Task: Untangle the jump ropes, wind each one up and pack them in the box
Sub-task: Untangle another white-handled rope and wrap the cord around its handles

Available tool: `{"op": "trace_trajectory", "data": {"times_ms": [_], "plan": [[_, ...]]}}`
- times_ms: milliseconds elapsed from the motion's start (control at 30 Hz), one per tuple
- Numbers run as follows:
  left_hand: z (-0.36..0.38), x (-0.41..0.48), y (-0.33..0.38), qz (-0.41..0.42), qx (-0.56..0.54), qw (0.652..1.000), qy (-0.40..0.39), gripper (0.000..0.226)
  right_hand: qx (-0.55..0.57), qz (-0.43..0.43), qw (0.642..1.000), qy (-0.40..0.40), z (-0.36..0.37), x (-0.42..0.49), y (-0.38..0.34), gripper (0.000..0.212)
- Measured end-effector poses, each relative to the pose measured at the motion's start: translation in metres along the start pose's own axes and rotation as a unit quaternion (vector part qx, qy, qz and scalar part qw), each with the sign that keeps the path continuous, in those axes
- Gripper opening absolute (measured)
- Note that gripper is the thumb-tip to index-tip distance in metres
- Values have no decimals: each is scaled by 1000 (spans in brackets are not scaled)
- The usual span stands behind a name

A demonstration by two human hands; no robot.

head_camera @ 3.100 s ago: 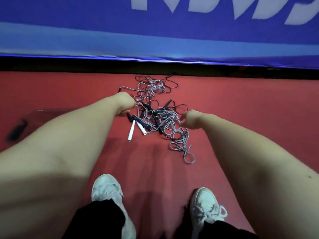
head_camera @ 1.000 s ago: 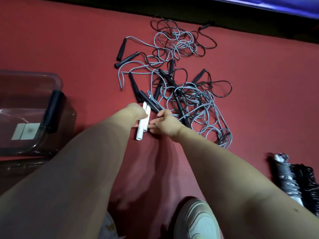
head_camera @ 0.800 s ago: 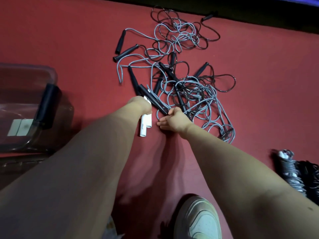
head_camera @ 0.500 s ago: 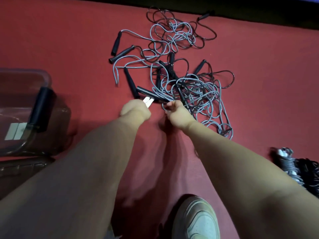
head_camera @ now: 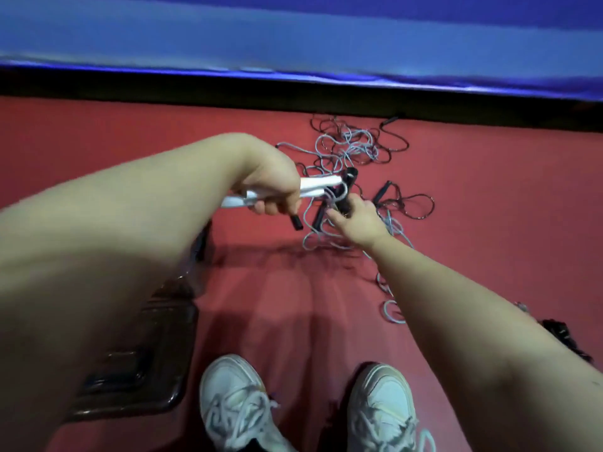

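A tangle of grey and black jump ropes (head_camera: 355, 151) with black handles lies on the red floor. My left hand (head_camera: 272, 184) grips two white handles (head_camera: 318, 184) lifted above the floor, and a black handle end (head_camera: 296, 222) sticks out below its fingers. Grey cord hangs from the white handles down into the pile. My right hand (head_camera: 357, 220) pinches the grey cord and a black handle (head_camera: 349, 182) just right of the white handles. The clear plastic box (head_camera: 143, 347) sits on the floor at the left, mostly hidden by my left arm.
A blue padded barrier (head_camera: 293, 37) with a dark gap beneath runs across the far side. A wound black rope bundle (head_camera: 561, 334) lies at the right edge. My two white sneakers (head_camera: 238, 402) stand at the bottom. Bare red floor lies between feet and pile.
My left hand has lifted the two white handles off the floor, pulling grey cord up with them. My right hand followed and now pinches the cord. The view has tilted upward.
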State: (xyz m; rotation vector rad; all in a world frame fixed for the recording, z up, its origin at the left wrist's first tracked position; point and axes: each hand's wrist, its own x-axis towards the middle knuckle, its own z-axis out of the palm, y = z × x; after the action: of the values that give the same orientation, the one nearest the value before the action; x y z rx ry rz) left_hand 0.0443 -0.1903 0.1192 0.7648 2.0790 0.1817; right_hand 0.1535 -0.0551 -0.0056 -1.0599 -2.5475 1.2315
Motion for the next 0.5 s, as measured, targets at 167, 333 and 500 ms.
{"op": "trace_trajectory", "data": {"times_ms": [167, 333, 500], "plan": [[-48, -64, 32, 33, -7, 982, 187, 6, 91, 132, 987, -24, -69, -26, -40, 25], [-74, -121, 69, 104, 32, 970, 218, 4, 283, -89, 955, 6, -104, -32, -105, 62], [-98, -174, 93, 242, -68, 945, 208, 9, 248, -80, 965, -40, -106, -28, -143, 16]]}}
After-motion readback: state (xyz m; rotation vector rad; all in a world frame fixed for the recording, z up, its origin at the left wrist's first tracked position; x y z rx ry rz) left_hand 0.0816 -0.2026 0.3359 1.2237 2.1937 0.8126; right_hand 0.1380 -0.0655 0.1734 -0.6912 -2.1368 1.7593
